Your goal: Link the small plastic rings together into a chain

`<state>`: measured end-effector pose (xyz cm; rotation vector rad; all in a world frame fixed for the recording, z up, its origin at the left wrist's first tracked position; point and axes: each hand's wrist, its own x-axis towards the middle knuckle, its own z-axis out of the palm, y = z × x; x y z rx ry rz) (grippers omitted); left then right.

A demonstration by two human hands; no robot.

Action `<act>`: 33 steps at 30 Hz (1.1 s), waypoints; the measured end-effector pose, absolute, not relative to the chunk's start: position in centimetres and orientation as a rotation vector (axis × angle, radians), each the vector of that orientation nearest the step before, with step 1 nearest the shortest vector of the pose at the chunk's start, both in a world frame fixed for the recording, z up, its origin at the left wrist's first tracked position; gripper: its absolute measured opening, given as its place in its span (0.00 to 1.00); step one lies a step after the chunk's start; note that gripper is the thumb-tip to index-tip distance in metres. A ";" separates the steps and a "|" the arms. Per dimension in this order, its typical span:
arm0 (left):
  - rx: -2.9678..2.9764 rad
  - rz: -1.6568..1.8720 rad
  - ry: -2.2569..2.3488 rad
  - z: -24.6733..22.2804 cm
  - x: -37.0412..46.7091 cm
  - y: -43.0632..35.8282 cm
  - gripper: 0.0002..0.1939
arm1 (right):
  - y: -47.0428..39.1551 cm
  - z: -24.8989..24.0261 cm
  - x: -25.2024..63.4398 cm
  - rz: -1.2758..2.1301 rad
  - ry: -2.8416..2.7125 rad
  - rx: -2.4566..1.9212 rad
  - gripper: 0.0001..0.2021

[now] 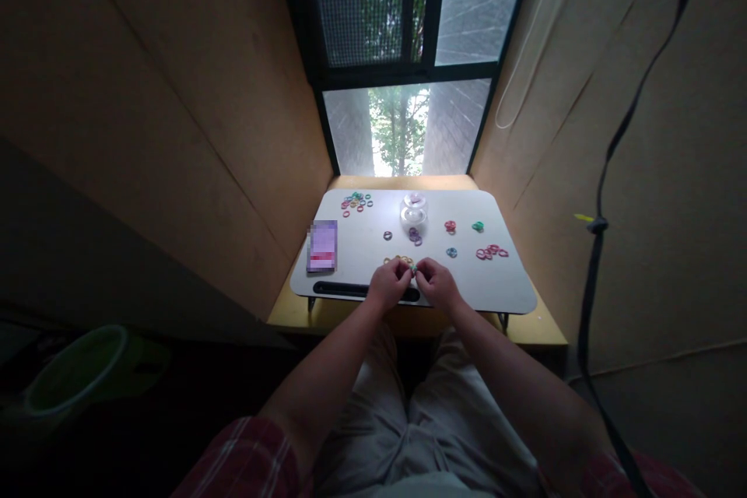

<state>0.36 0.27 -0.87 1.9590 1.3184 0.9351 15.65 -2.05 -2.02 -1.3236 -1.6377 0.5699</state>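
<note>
In the lower centre of the frame, a small pale-green looped band (414,268) sits between the two hands, just above the white rectangular surface (362,237). The left hand (389,282) and the right hand (439,285) meet there, the fingers of each pressed together on the band – whether it is one loop or several is too small to tell. It looks light and fairly soft, likely stretchy and not fragile; a fingertip pinch on opposite edges should suit it, since so little a thing could slip or spring away.

Just beyond the fingers lie yellow looped bands (398,260), partly hidden. Near the centre of the frame, purple looped bands (415,237) lie in front of a clear rounded container (414,210). Right of centre are small clusters of red bands (450,226), green bands (478,226) and blue bands (451,253) – with pinkish-red bands (492,252) spread farther right.
</note>
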 end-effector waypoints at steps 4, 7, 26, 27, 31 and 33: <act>1.956 0.966 1.297 -1.0 0.4 0.2 0.06 | -2.1 -1.8 15.5 0.550 -1.628 -1.337 0.04; 1.948 0.990 1.233 -1.2 0.3 0.1 0.06 | -2.1 -1.8 15.4 0.532 -1.624 -1.360 0.05; 1.904 1.002 1.279 -1.2 0.2 0.2 0.08 | -2.1 -2.0 15.4 0.490 -1.635 -1.379 0.06; 1.906 1.003 1.281 -1.2 0.2 0.2 0.08 | -2.1 -2.0 15.4 0.491 -1.639 -1.372 0.06; 1.904 1.007 1.299 -1.2 0.2 0.3 0.07 | -2.1 -1.8 15.6 0.520 -1.657 -1.337 0.05; 1.895 1.014 1.312 -1.2 0.2 0.3 0.07 | -2.1 -1.8 15.6 0.540 -1.658 -1.318 0.06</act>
